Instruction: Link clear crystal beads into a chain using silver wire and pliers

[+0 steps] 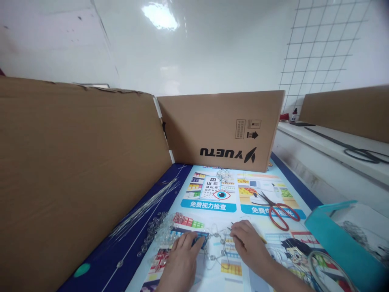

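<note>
A ring of thin wire strung with clear beads (212, 257) lies on the printed sheet between my hands. My left hand (184, 259) rests palm down at its left edge, fingers apart, its thumb close to the wire. To its left is a pile of clear round beads (162, 229). My right hand (249, 245) is closed around a slim pointed tool, whose dark tip (232, 224) pokes out by the fingers; a yellowish end shows behind the hand. Most of this tool is hidden, so its exact kind is unclear.
Red-handled scissors (281, 215) lie beyond my right hand. A turquoise box (343, 243) with wire inside and a wire coil (330, 269) are at right. Loose straight wires (146, 207) lie at left. Cardboard panels (219, 134) wall the left and back. A beaded piece (224, 174) sits near the back.
</note>
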A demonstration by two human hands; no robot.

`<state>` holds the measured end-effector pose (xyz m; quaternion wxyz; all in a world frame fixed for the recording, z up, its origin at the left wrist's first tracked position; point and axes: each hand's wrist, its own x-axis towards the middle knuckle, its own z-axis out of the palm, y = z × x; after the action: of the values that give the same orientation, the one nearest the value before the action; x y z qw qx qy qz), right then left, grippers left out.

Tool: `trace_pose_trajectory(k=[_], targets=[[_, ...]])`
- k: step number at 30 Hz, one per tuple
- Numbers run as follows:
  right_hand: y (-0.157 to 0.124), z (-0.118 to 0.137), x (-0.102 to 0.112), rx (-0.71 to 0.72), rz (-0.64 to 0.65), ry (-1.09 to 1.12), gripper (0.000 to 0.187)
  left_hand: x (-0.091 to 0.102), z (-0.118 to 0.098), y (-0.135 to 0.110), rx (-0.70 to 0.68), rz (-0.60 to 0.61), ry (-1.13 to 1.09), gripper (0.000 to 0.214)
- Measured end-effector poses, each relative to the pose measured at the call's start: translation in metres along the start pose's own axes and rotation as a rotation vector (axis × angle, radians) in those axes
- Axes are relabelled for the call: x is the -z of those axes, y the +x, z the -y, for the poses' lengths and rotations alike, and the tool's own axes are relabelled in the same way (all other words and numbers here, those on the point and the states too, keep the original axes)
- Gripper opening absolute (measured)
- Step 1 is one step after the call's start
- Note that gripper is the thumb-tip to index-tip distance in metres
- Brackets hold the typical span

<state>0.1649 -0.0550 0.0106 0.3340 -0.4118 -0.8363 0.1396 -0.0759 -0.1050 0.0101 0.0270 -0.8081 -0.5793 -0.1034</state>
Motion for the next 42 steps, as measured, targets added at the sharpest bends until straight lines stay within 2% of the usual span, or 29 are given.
trace_pose_trajectory(k=[6, 13, 16, 26, 32, 36, 39, 42], targets=[[0.001, 0.001, 0.0, -0.005, -0.005, -0.001, 0.021, 0.012, -0.006, 0.018, -0.003, -0.028, 0.003, 0.065], [0.0, 0.0, -0.001, -0.018, -0.007, 0.023, 0.023, -0.006, -0.01, 0.041, -0.059, -0.012, -0.012, 0.053], [0.0, 0.0, 0.0, -0.013, 0.004, 0.03, 0.023, -0.01, -0.008, 0.04, -0.062, -0.008, -0.013, 0.053], [0.0, -0.001, -0.001, -0.029, 0.005, 0.024, 0.023, -0.003, -0.012, 0.039, -0.103, -0.003, -0.083, 0.058], [0.0, -0.003, -0.003, -0.01, 0.009, 0.022, 0.022, -0.005, -0.013, 0.037, -0.135, -0.032, -0.097, 0.07], [-0.001, -0.005, -0.003, -0.001, 0.005, 0.025, 0.023, 0.0, -0.015, 0.035, -0.155, -0.047, -0.104, 0.068], [0.0, -0.005, -0.003, 0.002, 0.006, 0.028, 0.022, 0.007, -0.02, 0.034, -0.207, -0.067, -0.166, 0.064], [0.0, -0.005, -0.003, -0.001, 0.0, 0.034, 0.023, 0.011, -0.027, 0.032, -0.291, -0.028, -0.201, 0.061]])
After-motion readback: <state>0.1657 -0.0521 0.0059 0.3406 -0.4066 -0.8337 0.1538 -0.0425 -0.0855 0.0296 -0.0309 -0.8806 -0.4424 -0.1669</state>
